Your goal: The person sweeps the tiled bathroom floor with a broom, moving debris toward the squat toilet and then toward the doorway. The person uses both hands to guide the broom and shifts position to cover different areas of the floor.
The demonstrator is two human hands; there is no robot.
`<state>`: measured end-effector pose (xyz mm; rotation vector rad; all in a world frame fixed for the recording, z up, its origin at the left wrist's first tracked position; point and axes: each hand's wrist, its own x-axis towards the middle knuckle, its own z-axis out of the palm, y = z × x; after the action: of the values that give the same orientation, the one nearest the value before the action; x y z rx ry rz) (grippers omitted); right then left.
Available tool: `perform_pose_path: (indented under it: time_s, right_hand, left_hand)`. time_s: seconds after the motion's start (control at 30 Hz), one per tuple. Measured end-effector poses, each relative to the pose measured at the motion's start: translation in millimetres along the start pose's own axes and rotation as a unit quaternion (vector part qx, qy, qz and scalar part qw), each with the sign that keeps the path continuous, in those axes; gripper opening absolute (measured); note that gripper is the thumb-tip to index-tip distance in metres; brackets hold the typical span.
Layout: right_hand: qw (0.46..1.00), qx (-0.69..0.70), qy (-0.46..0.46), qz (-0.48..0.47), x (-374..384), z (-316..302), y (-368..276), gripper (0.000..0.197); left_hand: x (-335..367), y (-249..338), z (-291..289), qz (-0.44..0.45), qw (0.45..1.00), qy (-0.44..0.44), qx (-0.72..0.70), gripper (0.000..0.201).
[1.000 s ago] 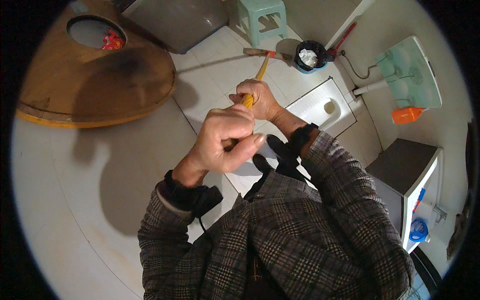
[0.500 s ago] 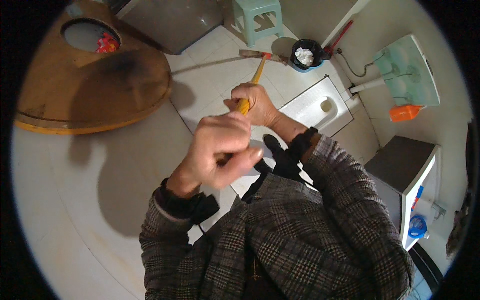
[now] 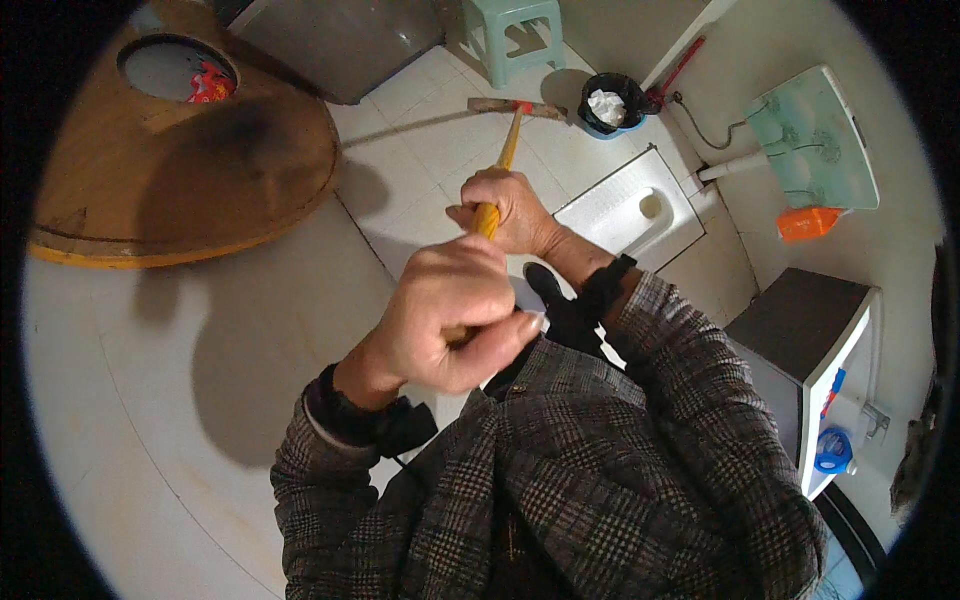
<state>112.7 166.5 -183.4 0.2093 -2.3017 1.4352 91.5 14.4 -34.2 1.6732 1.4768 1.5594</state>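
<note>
A long yellow pole [image 3: 509, 145] slants away from me to a red joint and a wide, narrow brownish head [image 3: 546, 110] on the floor tiles. It looks like a broom or mop, but I cannot tell which. My left hand [image 3: 455, 312] is closed round the upper end, nearest me, with its thumb pointing right. Farther down the shaft, my right hand [image 3: 508, 208] wraps round it, just beyond the left. Most of the pole's upper end is hidden inside my fists.
A white squat toilet [image 3: 610, 212] is set in the floor to the right. Beyond it stand a black-lined bin [image 3: 622, 88] with white paper and a green stool [image 3: 495, 30]. A round wooden table [image 3: 280, 170] fills the far left. A dark-topped cabinet [image 3: 800, 320] stands at right.
The tool's wide head has shifted slightly left and away across the tiles. My left hand has come a little down and right; the right hand has barely moved.
</note>
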Motion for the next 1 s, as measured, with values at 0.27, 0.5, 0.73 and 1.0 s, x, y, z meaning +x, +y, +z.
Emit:
perform_pose_path:
  time_s: [0.27, 0.5, 0.73, 1.0]
  right_hand:
    - [1.0, -0.01, -0.005, -0.006, -3, -9, 8, 0.035]
    - [1.0, -0.025, 0.006, -0.016, -4, -9, 3, 0.034]
    - [0.999, 0.002, -0.033, -0.035, -3, -4, -2, 0.033]
    - [1.0, -0.016, -0.02, -0.012, -1, -2, 17, 0.035]
  left_hand:
    - [6, -4, 10, 0.01, 1.0, 0.011, 0.01, 0.035]
    - [11, 4, 12, -0.025, 0.998, 0.005, 0.061, 0.037]
    - [5, 12, 7, -0.035, 0.999, -0.01, 0.018, 0.038]
    - [-3, -10, 9, -0.026, 0.999, 0.002, 0.029, 0.037]
